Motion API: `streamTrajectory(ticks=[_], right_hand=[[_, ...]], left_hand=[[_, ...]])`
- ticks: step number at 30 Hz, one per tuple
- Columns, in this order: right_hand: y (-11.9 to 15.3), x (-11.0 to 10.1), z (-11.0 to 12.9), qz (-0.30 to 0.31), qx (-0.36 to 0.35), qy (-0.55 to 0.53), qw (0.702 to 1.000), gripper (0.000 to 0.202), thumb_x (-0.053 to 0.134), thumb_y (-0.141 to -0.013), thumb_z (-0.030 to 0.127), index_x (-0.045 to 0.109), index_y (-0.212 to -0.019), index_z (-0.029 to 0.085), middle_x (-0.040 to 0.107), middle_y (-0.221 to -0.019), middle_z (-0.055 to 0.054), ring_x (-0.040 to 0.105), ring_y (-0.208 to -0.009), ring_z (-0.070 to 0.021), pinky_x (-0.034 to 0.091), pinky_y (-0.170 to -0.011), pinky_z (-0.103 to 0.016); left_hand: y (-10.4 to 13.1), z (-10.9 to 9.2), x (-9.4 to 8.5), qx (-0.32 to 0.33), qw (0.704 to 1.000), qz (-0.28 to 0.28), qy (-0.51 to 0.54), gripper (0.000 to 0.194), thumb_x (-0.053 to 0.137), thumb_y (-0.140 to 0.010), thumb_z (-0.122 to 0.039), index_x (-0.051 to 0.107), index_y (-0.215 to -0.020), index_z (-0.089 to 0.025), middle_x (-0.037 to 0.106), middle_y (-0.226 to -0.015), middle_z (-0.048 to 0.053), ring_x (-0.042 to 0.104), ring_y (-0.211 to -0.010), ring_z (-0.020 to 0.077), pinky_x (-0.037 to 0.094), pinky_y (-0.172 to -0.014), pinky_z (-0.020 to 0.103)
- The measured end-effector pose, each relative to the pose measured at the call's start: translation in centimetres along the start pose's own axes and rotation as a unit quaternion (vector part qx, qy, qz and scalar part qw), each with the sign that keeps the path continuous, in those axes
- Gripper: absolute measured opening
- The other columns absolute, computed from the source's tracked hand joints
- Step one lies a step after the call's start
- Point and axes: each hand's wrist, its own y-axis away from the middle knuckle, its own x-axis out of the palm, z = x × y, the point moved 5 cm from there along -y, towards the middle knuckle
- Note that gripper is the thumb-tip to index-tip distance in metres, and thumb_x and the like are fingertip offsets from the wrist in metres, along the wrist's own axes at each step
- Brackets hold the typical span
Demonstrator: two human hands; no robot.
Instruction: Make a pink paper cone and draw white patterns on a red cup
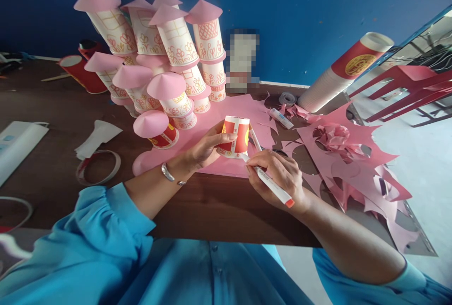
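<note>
My left hand (208,147) is closed around a red and white paper cup (241,136), thumb across its front. In my right hand (277,173) is a white marker (271,185) with an orange-red end, its tip at the cup's lower white band, where small red marks show. A second white marker (255,138) is partly visible behind the cup, near my right fingers; what supports it is hidden. Pink paper (219,166) lies under the cup. Nearest on the left, a red cup (165,138) wears a pink cone roof.
Several stacked white cup towers (178,44) with pink cones and drawn flowers stand at the back left. A tall cup stack (339,76) leans at the right. Pink paper scraps (353,164), a glue stick (281,118) and a tape roll (287,98) lie nearby.
</note>
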Motion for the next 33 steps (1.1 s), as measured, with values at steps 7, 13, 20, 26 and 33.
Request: streamTrajectory(ticks=[7, 13, 20, 26, 33], right_hand=[[-0.02, 0.01, 0.05, -0.005, 0.004, 0.006, 1.0, 0.018, 0.066, -0.102, 0.009, 0.061, -0.104, 0.026, 0.078, -0.079, 0.003, 0.076, -0.064, -0.0145, 0.059, -0.06, -0.025], [-0.02, 0.05, 0.24, -0.001, 0.005, 0.006, 1.0, 0.019, 0.066, -0.101, 0.008, 0.062, -0.102, 0.026, 0.077, -0.077, 0.004, 0.076, -0.063, -0.0145, 0.058, -0.058, -0.025], [0.11, 0.22, 0.29, -0.006, 0.001, -0.002, 1.0, 0.021, 0.068, -0.099, 0.006, 0.064, -0.104, 0.026, 0.077, -0.078, 0.004, 0.077, -0.065, -0.0155, 0.06, -0.061, -0.026], [0.01, 0.1, 0.22, 0.002, 0.001, -0.001, 1.0, 0.019, 0.066, -0.101, 0.007, 0.061, -0.103, 0.026, 0.077, -0.078, 0.003, 0.076, -0.063, -0.0148, 0.058, -0.059, -0.025], [-0.13, -0.06, 0.18, -0.009, 0.004, 0.008, 1.0, 0.02, 0.066, -0.101, 0.007, 0.06, -0.103, 0.026, 0.077, -0.078, 0.004, 0.075, -0.063, -0.0135, 0.058, -0.06, -0.024]], left_hand=[[0.02, 0.14, -0.14, -0.004, 1.0, -0.001, -0.003, 0.041, 0.084, -0.093, -0.047, 0.078, -0.122, -0.019, 0.082, -0.114, 0.012, 0.078, -0.098, 0.0265, 0.062, -0.086, 0.039], [-0.16, -0.34, 0.3, 0.004, 1.0, 0.009, 0.005, 0.039, 0.083, -0.093, -0.044, 0.078, -0.122, -0.018, 0.082, -0.107, 0.011, 0.077, -0.095, 0.0255, 0.062, -0.085, 0.037], [-0.14, -0.32, 0.29, 0.02, 1.0, 0.012, 0.001, 0.037, 0.082, -0.094, -0.045, 0.077, -0.121, -0.019, 0.083, -0.113, 0.012, 0.079, -0.102, 0.0282, 0.062, -0.086, 0.04], [-0.04, -0.39, 0.33, 0.012, 1.0, -0.001, -0.002, 0.038, 0.084, -0.093, -0.046, 0.077, -0.119, -0.019, 0.083, -0.112, 0.01, 0.078, -0.1, 0.0267, 0.063, -0.086, 0.04], [-0.09, -0.59, 0.46, 0.013, 1.0, 0.0, 0.001, 0.037, 0.082, -0.093, -0.043, 0.076, -0.12, -0.02, 0.083, -0.112, 0.011, 0.079, -0.101, 0.0275, 0.063, -0.086, 0.04]])
